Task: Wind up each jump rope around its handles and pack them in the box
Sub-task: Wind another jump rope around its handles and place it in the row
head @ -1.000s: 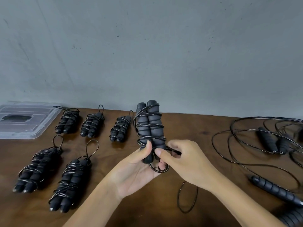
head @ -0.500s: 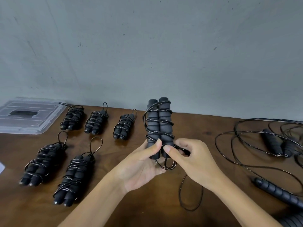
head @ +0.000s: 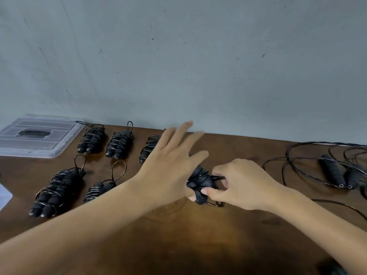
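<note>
My only view is head-worn, looking forward and down across the wooden table (head: 198, 245) toward the grey wall (head: 198, 56), forearms close below.

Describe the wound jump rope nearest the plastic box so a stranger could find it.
Start at the clear plastic box at the table's far left. The wound jump rope lies just right of it, first in the back row. It alone sits beside the box's corner.

A black wound rope bundle (head: 200, 182) sits low between both hands, five finished bundles (head: 57, 190) lying left near the clear box (head: 37, 137).
</note>
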A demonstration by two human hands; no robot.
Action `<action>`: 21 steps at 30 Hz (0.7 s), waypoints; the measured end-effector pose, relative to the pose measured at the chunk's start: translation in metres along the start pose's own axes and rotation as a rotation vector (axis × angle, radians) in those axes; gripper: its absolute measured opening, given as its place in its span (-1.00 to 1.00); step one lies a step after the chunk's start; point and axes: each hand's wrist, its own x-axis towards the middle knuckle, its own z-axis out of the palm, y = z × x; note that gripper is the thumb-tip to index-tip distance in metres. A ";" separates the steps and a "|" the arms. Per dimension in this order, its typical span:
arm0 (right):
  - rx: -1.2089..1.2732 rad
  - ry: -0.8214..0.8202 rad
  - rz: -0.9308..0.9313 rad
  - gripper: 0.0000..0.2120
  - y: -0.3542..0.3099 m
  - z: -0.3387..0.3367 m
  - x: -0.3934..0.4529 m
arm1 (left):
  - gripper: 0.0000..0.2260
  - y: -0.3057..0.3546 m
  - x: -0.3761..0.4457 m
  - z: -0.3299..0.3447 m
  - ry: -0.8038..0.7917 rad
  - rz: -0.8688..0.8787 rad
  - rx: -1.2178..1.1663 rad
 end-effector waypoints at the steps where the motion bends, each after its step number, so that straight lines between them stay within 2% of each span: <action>1: -0.055 -0.019 -0.028 -0.57 -0.003 -0.004 0.000 | -0.16 0.002 0.006 -0.006 -0.121 0.050 0.111; 3: -0.137 -0.051 -0.077 -0.61 -0.008 -0.009 0.000 | -0.26 0.009 0.016 -0.014 -0.364 0.075 0.186; 5: -0.200 -0.057 -0.132 -0.65 -0.011 -0.012 0.001 | -0.38 0.013 0.023 -0.017 -0.494 0.075 0.150; 9: -0.238 -0.058 -0.157 -0.67 -0.010 -0.018 -0.001 | -0.53 0.009 0.027 -0.009 -0.647 -0.023 -0.201; 16: -0.154 0.005 -0.051 -0.70 -0.011 -0.015 -0.002 | -0.75 0.008 0.027 0.017 -0.671 -0.280 -0.713; 21: -0.117 0.077 0.018 -0.85 -0.014 -0.008 -0.012 | -0.55 0.014 0.027 0.027 -0.594 -0.493 -0.978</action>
